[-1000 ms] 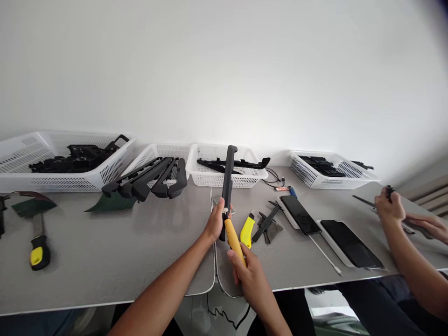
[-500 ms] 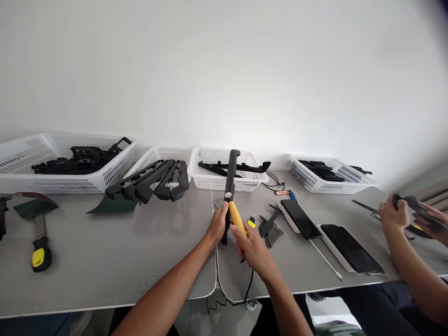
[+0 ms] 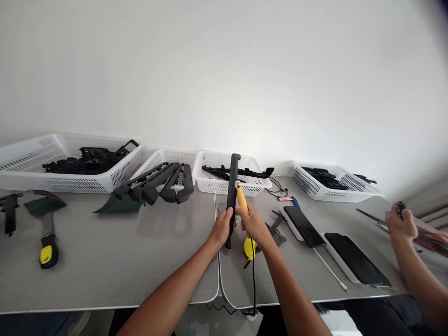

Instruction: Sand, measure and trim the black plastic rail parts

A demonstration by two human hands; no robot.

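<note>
My left hand (image 3: 222, 227) is closed round the lower part of a long dark grey plastic trim piece (image 3: 232, 186), held upright over the table. My right hand (image 3: 252, 223) grips a yellow-handled corded tool (image 3: 242, 200) that looks like a soldering iron. Its pale collar meets the trim piece's right edge, and its tip is hidden behind the piece. From the handle a black cord (image 3: 254, 280) hangs down past the table edge. Below my right hand lies a yellow and black handle (image 3: 249, 248), partly covered. Dark calipers (image 3: 276, 223) rest on a grey cloth just right of it.
White baskets (image 3: 79, 184) with black plastic parts line the wall. Several grey trim pieces (image 3: 159, 184) lie across one basket. A yellow-black handled tool (image 3: 48, 252) and green sheet (image 3: 119, 204) lie left. Two phones (image 3: 353, 256) lie right, near a co-worker's hands (image 3: 401, 224).
The yellow tool has swung more upright beside the trim piece, and my right hand has shifted upward. The yellow and black handle below shows more. The view has shifted slightly left.
</note>
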